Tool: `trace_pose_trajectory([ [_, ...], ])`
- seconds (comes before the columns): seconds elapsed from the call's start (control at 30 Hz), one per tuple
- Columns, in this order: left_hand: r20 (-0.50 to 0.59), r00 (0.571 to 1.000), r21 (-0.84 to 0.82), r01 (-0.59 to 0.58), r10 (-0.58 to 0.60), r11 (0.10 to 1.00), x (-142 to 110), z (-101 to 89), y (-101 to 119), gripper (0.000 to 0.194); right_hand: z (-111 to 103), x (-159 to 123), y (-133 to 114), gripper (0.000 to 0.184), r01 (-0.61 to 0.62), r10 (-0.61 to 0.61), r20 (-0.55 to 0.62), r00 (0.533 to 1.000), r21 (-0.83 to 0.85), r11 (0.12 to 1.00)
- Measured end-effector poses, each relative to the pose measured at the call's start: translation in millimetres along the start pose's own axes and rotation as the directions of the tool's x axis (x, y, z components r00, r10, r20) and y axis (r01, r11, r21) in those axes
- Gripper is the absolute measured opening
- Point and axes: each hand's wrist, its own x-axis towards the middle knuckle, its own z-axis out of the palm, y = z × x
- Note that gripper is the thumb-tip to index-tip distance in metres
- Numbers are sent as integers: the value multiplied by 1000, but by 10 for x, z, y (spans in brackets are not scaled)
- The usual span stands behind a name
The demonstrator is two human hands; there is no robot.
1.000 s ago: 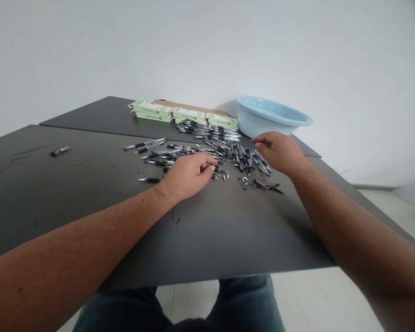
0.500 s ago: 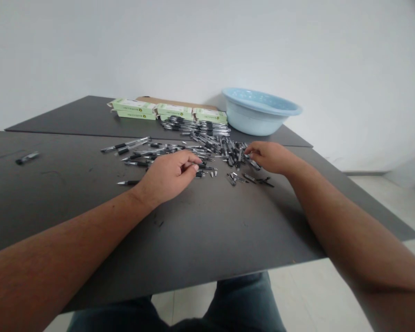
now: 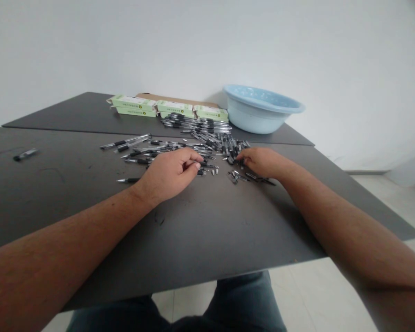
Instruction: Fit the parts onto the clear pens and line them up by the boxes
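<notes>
A spread of black-and-clear pens and pen parts (image 3: pixel 197 140) lies across the middle of the dark table (image 3: pixel 207 230). My left hand (image 3: pixel 171 173) rests on the near edge of this spread with its fingers curled in a pinch, thumb against forefinger, on a small pen part I cannot make out. My right hand (image 3: pixel 261 161) lies over the right end of the pile with its fingers bent down onto the pens; what they grip is hidden. A few small metal tips (image 3: pixel 214 172) lie between the two hands.
A light blue basin (image 3: pixel 261 108) stands at the back right of the table. Three pale green boxes (image 3: pixel 166 108) lie in a row against a brown carton at the back. A lone pen (image 3: pixel 25 154) lies far left. My knees show below the table's near edge.
My right hand has slid left and nearer along the pile, and its fingers have curled down onto the pens. My left hand stays in its pinch. The camera has shifted a little.
</notes>
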Motion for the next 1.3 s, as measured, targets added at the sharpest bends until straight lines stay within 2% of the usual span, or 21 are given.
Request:
trace_pose_trajectory([
  [0.43,7,1000,20,-10,10,1000,9,7,6,24,-24,-2,-17,40,-15,14,-27,1000,-26,1000],
  [0.63,11,1000,30,-7,7,1000,7,-2,-6,24,33,34,21,41,54,-55,-18,998,-45,998],
  [0.83,18,1000,41,7,-8,999,1,-9,9,25,48,51,104,34,187,-188,-41,981,-42,982],
  [1.17,36,999,49,37,-39,998,18,-22,11,25,84,53,183,30,246,-246,-70,967,-8,969],
  [1.3,36,999,45,34,-35,998,16,-27,15,26,40,14,153,32,231,-229,-91,969,8,973],
])
